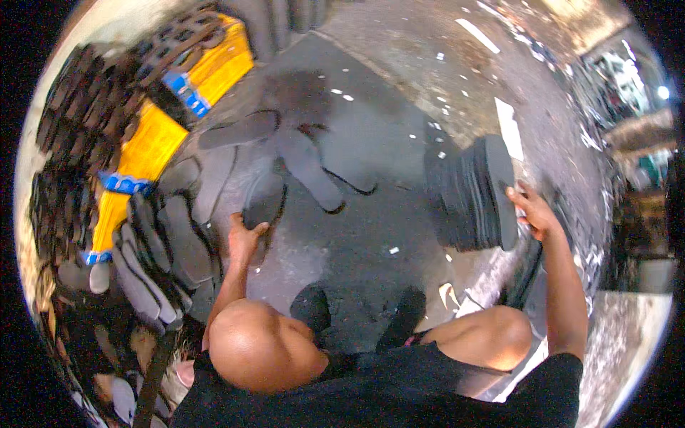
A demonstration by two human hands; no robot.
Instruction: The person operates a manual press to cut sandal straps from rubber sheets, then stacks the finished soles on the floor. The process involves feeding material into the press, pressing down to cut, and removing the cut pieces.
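My left hand (246, 239) is closed around the near end of a dark grey shoe sole (264, 196) on the floor, its thumb toward the right. More flat soles lie just beyond, among them a grey one (310, 167) with thin dark strips (349, 182) curling beside it. To the right, a row of dark soles (464, 196) stands on edge, packed face to face. My right hand (534, 210) has its fingers on the outermost sole (501, 192) of that row; part of the grip is hidden by the hand itself.
Piles of dark soles (82, 107) line the left wall, with yellow sacks (153, 139) banded in blue between them. Loose soles (139, 274) lean near my left knee. White scraps (347, 98) dot the dark mat (342, 235), and a long white strip (509, 128) lies past the row.
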